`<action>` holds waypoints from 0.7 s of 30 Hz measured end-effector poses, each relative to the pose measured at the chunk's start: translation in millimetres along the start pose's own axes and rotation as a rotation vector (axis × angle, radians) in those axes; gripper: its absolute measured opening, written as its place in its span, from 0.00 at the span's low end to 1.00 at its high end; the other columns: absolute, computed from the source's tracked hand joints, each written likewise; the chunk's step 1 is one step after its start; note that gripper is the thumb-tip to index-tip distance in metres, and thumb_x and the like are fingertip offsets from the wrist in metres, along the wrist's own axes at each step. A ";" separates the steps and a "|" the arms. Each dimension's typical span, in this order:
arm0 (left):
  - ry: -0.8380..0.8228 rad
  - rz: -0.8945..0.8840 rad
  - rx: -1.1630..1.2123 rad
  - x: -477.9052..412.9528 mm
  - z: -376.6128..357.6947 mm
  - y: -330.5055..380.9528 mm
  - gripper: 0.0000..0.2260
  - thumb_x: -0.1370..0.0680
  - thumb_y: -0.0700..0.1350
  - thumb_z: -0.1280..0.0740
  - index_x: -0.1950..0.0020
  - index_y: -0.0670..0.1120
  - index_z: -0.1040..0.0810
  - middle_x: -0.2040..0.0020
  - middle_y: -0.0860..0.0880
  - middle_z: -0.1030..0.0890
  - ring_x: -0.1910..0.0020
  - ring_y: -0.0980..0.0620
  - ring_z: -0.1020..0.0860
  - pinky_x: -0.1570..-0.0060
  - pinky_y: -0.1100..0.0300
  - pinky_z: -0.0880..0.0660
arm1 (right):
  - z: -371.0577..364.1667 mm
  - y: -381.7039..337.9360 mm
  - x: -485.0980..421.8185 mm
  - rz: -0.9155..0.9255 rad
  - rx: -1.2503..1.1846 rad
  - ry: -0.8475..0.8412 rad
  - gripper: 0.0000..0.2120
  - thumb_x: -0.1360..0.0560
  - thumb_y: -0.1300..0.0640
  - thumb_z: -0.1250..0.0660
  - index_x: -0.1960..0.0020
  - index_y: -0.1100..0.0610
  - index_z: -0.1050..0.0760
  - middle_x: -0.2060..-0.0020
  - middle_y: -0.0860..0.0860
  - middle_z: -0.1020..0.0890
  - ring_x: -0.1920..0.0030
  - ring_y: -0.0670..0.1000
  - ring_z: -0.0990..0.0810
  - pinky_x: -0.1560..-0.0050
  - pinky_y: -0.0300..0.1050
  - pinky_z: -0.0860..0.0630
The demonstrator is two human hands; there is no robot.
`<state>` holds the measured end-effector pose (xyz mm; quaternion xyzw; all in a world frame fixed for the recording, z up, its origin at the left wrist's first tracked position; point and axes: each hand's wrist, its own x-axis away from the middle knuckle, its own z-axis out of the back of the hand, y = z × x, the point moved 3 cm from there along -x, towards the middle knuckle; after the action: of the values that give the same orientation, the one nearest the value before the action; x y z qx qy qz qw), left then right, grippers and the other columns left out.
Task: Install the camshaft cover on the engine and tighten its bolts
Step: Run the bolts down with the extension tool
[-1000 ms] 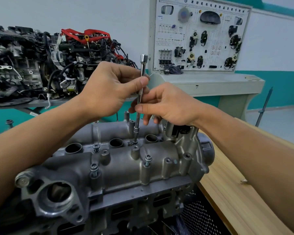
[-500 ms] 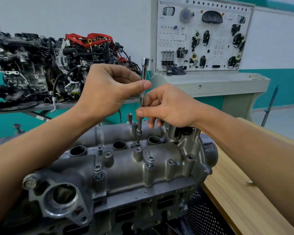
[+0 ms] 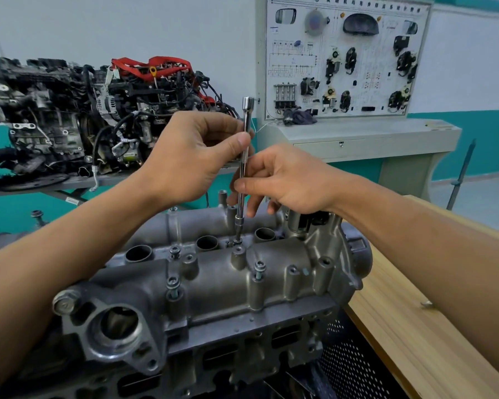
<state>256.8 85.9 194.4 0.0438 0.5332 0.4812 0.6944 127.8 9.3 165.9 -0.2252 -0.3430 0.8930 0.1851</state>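
The grey aluminium camshaft cover (image 3: 222, 283) lies on top of the engine in front of me. A long chrome socket extension (image 3: 244, 165) stands upright with its lower end on a bolt (image 3: 236, 241) in the cover's middle, between two round plug wells. My left hand (image 3: 190, 159) pinches the bar's upper part between thumb and fingers. My right hand (image 3: 285, 180) holds the bar lower down with its fingertips. Three other bolts (image 3: 259, 267) stand raised out of their bosses along the near side.
A wooden bench top (image 3: 409, 326) runs along the right. Behind stand another engine (image 3: 84, 110) with red hoses on a stand and a white training board (image 3: 346, 59) on a grey console. A black perforated panel (image 3: 355, 367) sits below the engine at right.
Both hands stay on the extension and shift their fingers slightly around it, as in twisting. The camera view has drifted a little; the bar remains on the same bolt.
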 end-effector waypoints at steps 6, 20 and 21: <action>0.080 0.007 0.073 4.2 -0.3 -0.1 0.04 0.28 0.42 0.24 0.60 0.45 0.18 0.68 0.55 0.16 0.68 0.64 0.20 0.65 0.71 0.25 | 0.4 1.7 -0.1 0.015 -0.003 0.049 0.07 0.22 0.57 0.30 0.53 0.61 0.21 0.64 0.52 0.14 0.66 0.53 0.14 0.71 0.40 0.21; 0.020 0.002 0.019 -1.1 1.6 -6.5 0.04 0.27 0.40 0.25 0.59 0.46 0.19 0.63 0.51 0.18 0.67 0.63 0.22 0.61 0.69 0.23 | -1.2 -3.7 3.0 -0.007 0.022 -0.039 0.08 0.19 0.59 0.35 0.43 0.61 0.21 0.48 0.51 0.14 0.55 0.51 0.14 0.66 0.42 0.20; 0.004 0.002 0.024 -1.4 1.3 -6.5 0.04 0.27 0.39 0.25 0.58 0.46 0.19 0.62 0.51 0.18 0.66 0.63 0.22 0.60 0.69 0.23 | -0.5 -3.6 3.4 -0.005 0.021 -0.040 0.08 0.19 0.59 0.36 0.43 0.61 0.21 0.48 0.50 0.14 0.55 0.51 0.14 0.66 0.41 0.21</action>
<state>261.9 82.1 192.2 0.0518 0.5402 0.4755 0.6924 125.9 13.7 167.2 -0.2045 -0.3375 0.9005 0.1826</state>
